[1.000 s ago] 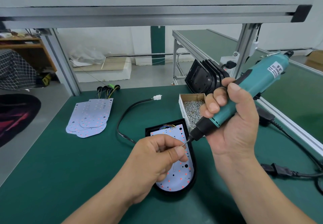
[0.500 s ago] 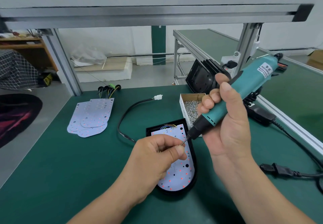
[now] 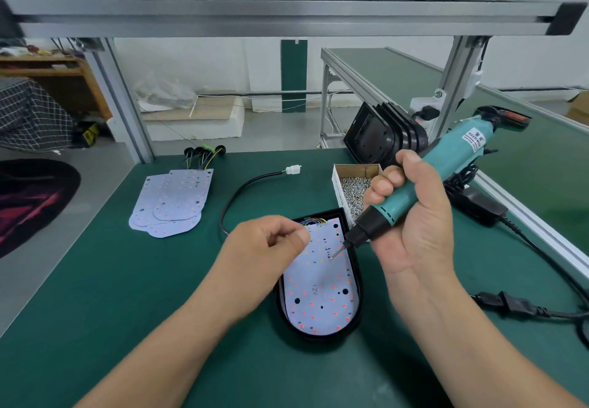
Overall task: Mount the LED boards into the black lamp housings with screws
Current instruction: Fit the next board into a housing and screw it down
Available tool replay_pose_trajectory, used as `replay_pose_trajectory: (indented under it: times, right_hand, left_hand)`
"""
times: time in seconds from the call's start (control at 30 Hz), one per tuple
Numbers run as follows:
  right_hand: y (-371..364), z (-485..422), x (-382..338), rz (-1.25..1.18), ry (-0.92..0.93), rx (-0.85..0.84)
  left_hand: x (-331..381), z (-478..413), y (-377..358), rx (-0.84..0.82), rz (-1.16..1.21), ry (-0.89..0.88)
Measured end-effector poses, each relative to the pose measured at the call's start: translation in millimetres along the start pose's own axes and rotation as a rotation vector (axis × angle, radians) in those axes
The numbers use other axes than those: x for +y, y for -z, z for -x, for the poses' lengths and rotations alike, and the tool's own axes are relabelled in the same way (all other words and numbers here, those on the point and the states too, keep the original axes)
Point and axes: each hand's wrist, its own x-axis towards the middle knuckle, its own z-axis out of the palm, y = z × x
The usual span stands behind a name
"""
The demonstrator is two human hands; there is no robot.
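Note:
A white LED board [image 3: 318,299] dotted with red LEDs lies inside a black lamp housing [image 3: 322,337] at the middle of the green bench. My right hand [image 3: 414,226] grips a teal electric screwdriver [image 3: 446,165], tilted down to the left. Its bit carries a small screw [image 3: 331,258] just above the upper right part of the board. My left hand [image 3: 267,248] hovers over the housing's upper left edge, fingers curled with the thumb against the index finger. Nothing shows between them.
A cardboard box of screws [image 3: 353,187] stands behind the housing. Spare LED boards [image 3: 172,203] are stacked at the left, spare black housings [image 3: 382,133] at the back right. A black cable with a white plug [image 3: 293,170] curves behind; a power cord [image 3: 510,305] lies at the right.
My left hand has let go of the screw at the bit and drawn back to the left. The screwdriver tip has dropped toward the board, with the screw on it.

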Motion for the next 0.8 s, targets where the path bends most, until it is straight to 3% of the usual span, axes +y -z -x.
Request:
replay_pose_trajectory:
  times: [0.13,0.23,0.5,0.8]
  right_hand:
    - [0.6,4.2,5.6,0.120,-0.063,-0.114]
    - [-0.4,7.7,10.1,0.212,-0.100,-0.195]
    - [-4.1,16.1,15.7,0.384,-0.123,-0.309]
    - [-9.0,25.3,22.1,0.413,-0.108,-0.362]
  left_hand:
    - [-7.3,-0.4,1.6,0.018,-0.536,-0.016]
    - [-7.9,-0.2,-8.0,0.029,-0.771,-0.034]
    - [-5.4,-5.6,-8.5,-0.002,-0.815,-0.002]
    - [-7.8,-7.4,-17.3,-0.023,-0.827,-0.038]
